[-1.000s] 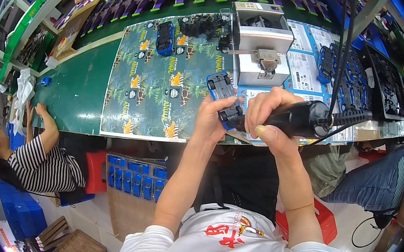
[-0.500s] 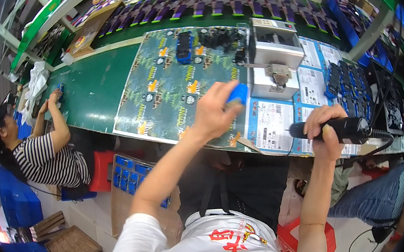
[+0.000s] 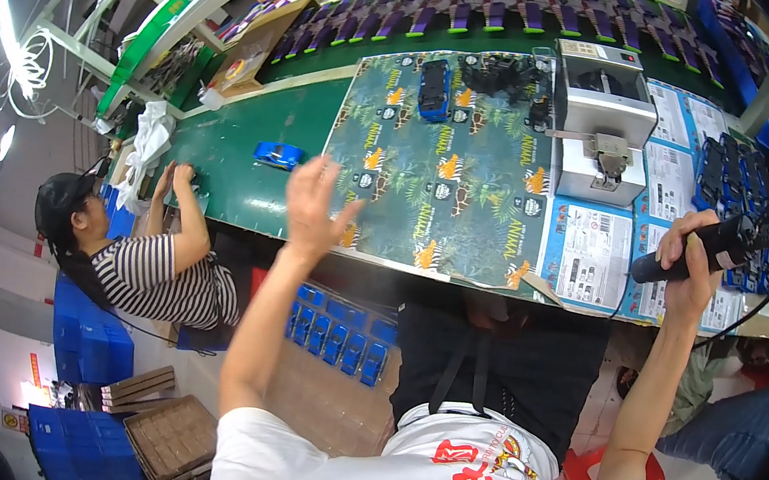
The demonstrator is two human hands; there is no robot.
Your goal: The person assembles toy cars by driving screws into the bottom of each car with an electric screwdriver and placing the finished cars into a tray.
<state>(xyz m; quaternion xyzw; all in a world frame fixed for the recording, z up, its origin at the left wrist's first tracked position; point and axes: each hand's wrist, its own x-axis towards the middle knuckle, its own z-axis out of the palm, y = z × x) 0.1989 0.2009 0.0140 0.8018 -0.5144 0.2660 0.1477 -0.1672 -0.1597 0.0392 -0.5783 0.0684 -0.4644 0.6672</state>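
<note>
I see the left hand (image 3: 314,213) spread open just beside a blue car (image 3: 279,154) on the green table (image 3: 247,113); the right hand (image 3: 696,266) grips a black driver (image 3: 654,268). Below, a carton (image 3: 310,395) carries rows of blue cars (image 3: 336,341).

left of the silver machine (image 3: 607,114), the mat (image 3: 408,195) has a green-leaf, orange-animal pattern; farther left, the toy car (image 3: 277,155) is blue, the tabletop (image 3: 232,183) green. right of the machine, the handheld tool (image 3: 724,244) is black; behind the machine, purple strips (image 3: 495,16) are lime-tipped.
</note>
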